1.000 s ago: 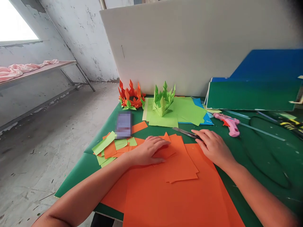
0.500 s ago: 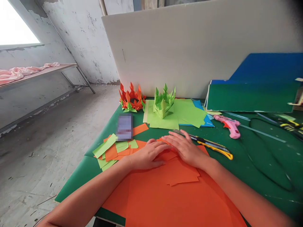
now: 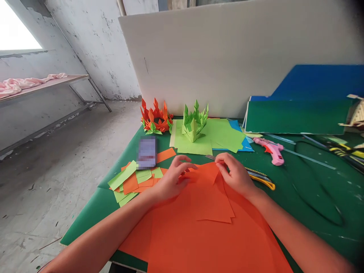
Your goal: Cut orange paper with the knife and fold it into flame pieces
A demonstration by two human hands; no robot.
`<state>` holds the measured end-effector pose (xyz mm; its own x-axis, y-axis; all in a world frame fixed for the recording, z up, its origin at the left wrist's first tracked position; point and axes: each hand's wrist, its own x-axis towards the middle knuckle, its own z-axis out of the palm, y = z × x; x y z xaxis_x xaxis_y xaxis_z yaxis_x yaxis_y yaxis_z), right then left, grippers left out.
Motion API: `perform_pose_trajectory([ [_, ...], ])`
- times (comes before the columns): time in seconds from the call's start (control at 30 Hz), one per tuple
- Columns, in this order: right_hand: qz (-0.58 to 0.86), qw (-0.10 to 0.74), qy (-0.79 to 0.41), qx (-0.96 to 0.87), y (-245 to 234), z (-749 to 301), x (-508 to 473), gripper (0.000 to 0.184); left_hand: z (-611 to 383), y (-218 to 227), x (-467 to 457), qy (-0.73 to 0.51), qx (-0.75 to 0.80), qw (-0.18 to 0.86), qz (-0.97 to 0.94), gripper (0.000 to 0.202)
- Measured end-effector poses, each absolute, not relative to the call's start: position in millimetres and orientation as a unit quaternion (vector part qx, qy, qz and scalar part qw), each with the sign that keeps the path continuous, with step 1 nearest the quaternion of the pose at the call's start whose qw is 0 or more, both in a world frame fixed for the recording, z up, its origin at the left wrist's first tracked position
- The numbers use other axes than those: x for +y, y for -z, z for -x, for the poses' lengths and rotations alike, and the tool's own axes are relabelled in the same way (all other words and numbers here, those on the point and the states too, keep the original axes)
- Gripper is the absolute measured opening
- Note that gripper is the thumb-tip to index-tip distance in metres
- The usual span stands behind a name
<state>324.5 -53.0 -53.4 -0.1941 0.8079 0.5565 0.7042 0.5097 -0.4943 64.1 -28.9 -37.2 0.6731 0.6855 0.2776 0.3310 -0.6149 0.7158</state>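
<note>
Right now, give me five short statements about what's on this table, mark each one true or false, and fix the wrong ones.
1. The right hand pinches an edge of the orange paper. True.
2. The cutter is in the left hand. False: it lies on the table, partly hidden behind the right hand.
3. The green crown stands on green sheets. True.
4. The orange crown is to the right of the green crown. False: it is to its left.
5. The glue gun is pink. True.
</note>
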Motion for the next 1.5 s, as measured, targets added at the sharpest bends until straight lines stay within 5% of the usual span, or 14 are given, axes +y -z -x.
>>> perform_pose_trajectory([
  [0.23,0.578,0.476,0.012,-0.663,53.9,-353.8,-42.5,0.024,-55.4,37.9,-19.2,-0.265,0.385,0.26,-0.845,0.043],
  [0.5,0.611,0.321,0.179,-0.701,52.2,-352.1,-44.8,0.03,-44.0,50.6,-3.6,-0.25,0.396,0.188,-0.864,0.034],
  [0.77,0.547,0.247,0.027,-0.8,43.3,-322.1,-69.2,0.031,-49.8,34.7,-12.0,-0.24,0.42,0.016,-0.875,0.037],
  [0.97,0.567,0.207,0.045,-0.796,48.9,-318.2,-92.3,0.041,-66.3,21.6,-37.9,-0.118,0.23,0.158,-0.953,0.035],
  [1.1,0.572,0.216,0.042,-0.79,57.1,-317.6,-93.4,0.034,-71.9,24.3,-50.1,-0.081,0.226,0.155,-0.958,0.058],
  [1.5,0.526,0.306,0.057,-0.792,54.7,-312.6,-93.2,0.036,-74.2,33.7,-53.1,-0.096,0.251,0.152,-0.951,0.057],
])
